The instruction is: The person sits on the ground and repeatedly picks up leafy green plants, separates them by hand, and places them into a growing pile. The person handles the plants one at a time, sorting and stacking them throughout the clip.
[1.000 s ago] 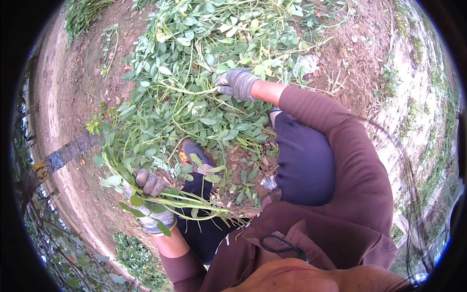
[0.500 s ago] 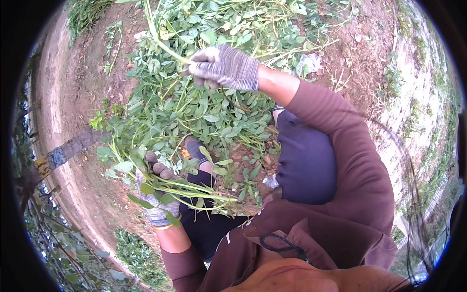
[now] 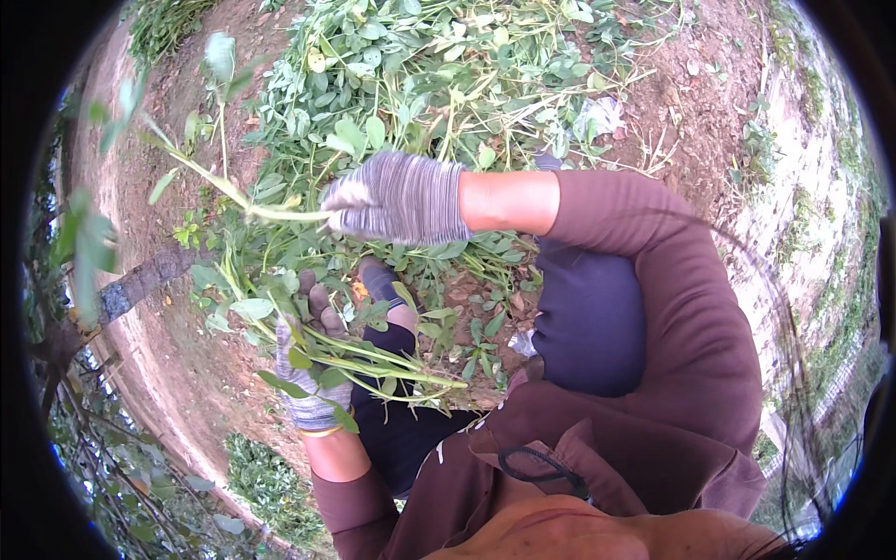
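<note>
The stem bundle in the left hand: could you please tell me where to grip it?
Probably by the mostly bare stems, coming from the person's right: they jut out past the left hand there, while leaves crowd the opposite end.

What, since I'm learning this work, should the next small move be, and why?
Probably bring the right hand over and lay its stem on the bunch: the left hand holds that bunch of similar stems nearby, while this leafy stem looks separate.
</note>
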A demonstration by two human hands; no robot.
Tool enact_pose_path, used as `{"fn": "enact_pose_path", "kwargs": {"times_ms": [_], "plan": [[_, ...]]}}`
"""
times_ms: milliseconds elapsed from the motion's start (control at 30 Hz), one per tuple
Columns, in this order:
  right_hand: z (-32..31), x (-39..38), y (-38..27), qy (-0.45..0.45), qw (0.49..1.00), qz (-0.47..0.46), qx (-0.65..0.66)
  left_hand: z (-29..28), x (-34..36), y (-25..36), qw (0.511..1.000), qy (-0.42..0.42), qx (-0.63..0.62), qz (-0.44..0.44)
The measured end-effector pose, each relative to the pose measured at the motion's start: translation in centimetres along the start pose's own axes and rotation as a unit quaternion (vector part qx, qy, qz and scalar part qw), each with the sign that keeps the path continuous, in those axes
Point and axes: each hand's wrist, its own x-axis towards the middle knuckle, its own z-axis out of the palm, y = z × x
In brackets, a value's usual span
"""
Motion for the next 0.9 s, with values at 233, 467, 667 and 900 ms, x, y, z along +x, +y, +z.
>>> {"fn": "enact_pose_path", "kwargs": {"times_ms": [233,467,667,900], "plan": [[5.2,-0.2,-1.5,-0.102,0.994,-0.039,0.026,1.5,-0.1,-1.6,0.977,0.071,0.2,-0.01],[3.7,-0.2,-0.7,-0.132,0.984,-0.1,0.065,-1.7,-0.7,-0.5,0.977,0.146,0.155,0.011],[-2.4,-1.0,5.1,-0.146,0.98,-0.113,-0.08,-1.5,-0.9,0.8,0.97,0.178,0.156,0.054],[-1.1,-0.6,6.8,-0.1,0.995,-0.016,-0.008,1.2,0.1,1.0,0.97,0.124,0.166,0.125]]}}
